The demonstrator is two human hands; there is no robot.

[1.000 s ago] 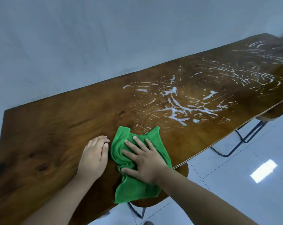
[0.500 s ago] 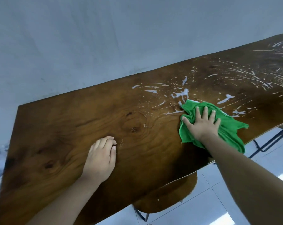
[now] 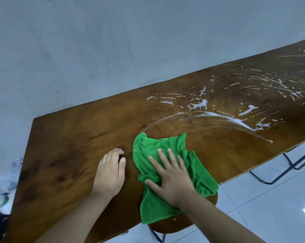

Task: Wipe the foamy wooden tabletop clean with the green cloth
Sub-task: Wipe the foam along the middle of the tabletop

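Right grip [image 3: 172, 176], fingers spread flat, presses the green cloth [image 3: 148, 146] at the counter's [image 3: 69, 137] near edge, partly overhanging. Left grip [image 3: 109, 172] rests flat on the counter as a brace. Sweep firmly toward the foam [image 3: 218, 114] at the counter's far right, overlapping strokes.

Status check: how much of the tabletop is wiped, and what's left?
Done: the left end of the tabletop around the left hand looks foam-free. In hand: the right hand presses the green cloth flat near the front edge, below a smeared foam arc. Left: foam streaks and splatter across the middle and right end.
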